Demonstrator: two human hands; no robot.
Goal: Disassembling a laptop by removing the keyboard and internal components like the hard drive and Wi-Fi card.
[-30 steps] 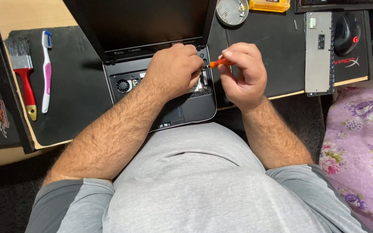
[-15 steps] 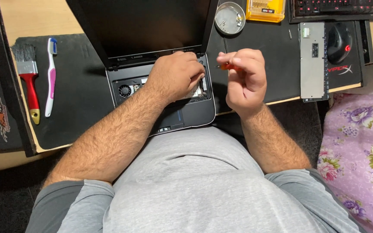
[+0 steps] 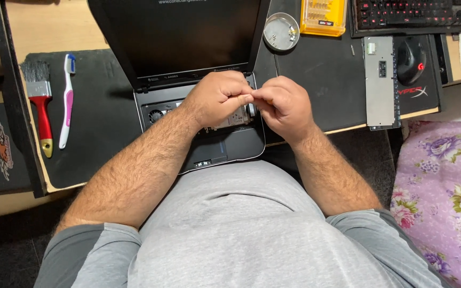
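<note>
Small part: whatever sits between the two sets of fingertips is too small and too covered to make out; it is held above the right rear corner of the opened laptop.
Left hand (image 3: 217, 98): fingers curled, thumb and forefinger pinched together at the meeting point; I cannot tell what they grasp.
Right hand (image 3: 283, 105): fingers bunched, tips touching those of the left hand; contents hidden.
Opened laptop: black laptop base with its cover off (image 3: 225, 144), fan and circuit board exposed, dark screen (image 3: 180, 37) tilted back behind the hands.
Risk, dropping: a tiny piece could slip from the pinch and fall into the exposed board, likely hard to find.
Risk, parts dish: the round metal dish holding screws (image 3: 281, 31) stands near the right hand; a stray knuckle could tip it.
Further out: grey-bristled, red-handled brush (image 3: 41, 101) and pink-and-white toothbrush (image 3: 66, 101) lie well apart on the left of the black mat (image 3: 102, 122).
</note>
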